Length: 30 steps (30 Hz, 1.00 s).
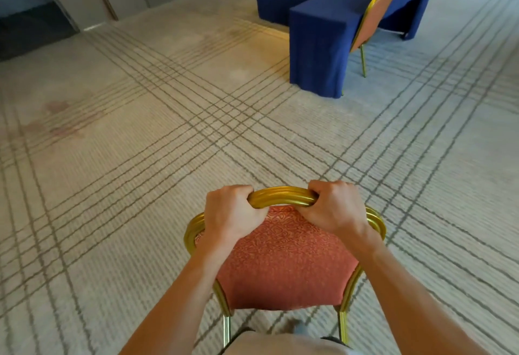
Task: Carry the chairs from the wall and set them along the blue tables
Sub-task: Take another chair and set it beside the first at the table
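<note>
Pale beige carpeted floor [168, 144] crossed with grey plaid lines, blue-clothed tables [317, 45] standing at one o'clock, gold-framed round-backed chair with red upholstery [370, 20] just beside them, faint reddish stains [59, 118] at ten o'clock

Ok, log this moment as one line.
held: red-and-gold chair | left hand: grips top rim | right hand: grips top rim | placed: second chair at blue table

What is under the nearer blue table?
Under the nearer blue table, little shows: its cloth hangs to the carpet, covering the legs and anything beneath. The placed chair shows its backrest and a gold leg; its seat is hidden.
</note>
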{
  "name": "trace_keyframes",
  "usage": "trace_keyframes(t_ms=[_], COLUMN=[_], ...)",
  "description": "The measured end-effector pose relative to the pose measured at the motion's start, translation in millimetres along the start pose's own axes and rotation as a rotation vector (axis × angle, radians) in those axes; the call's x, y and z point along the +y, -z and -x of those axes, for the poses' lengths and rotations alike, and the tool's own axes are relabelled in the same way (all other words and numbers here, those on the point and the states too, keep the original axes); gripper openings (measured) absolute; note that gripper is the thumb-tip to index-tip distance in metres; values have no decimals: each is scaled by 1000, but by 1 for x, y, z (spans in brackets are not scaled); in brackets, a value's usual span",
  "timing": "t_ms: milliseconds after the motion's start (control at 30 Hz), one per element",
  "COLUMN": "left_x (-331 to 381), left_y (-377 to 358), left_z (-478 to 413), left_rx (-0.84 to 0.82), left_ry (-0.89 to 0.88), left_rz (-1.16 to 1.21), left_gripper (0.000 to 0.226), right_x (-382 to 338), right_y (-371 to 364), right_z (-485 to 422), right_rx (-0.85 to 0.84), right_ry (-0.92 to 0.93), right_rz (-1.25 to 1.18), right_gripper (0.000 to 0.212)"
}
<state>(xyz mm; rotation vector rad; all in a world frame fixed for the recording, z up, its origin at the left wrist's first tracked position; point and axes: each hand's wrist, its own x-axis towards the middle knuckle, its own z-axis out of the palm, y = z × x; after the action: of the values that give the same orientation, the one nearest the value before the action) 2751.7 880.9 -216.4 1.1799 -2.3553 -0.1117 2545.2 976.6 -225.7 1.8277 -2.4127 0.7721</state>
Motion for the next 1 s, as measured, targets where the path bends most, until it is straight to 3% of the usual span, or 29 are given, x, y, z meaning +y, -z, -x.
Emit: trace_keyframes(t_ms=[1000], left_x=[123], left_y=[-232], left_z=[-404], left_rx=[-155], left_ry=[-427], left_rz=[284], left_gripper=[41], right_x=[251], right_y=[38], right_z=[-268], right_rx=[166], right_ry=[-449], right_rz=[194], right_gripper=[44])
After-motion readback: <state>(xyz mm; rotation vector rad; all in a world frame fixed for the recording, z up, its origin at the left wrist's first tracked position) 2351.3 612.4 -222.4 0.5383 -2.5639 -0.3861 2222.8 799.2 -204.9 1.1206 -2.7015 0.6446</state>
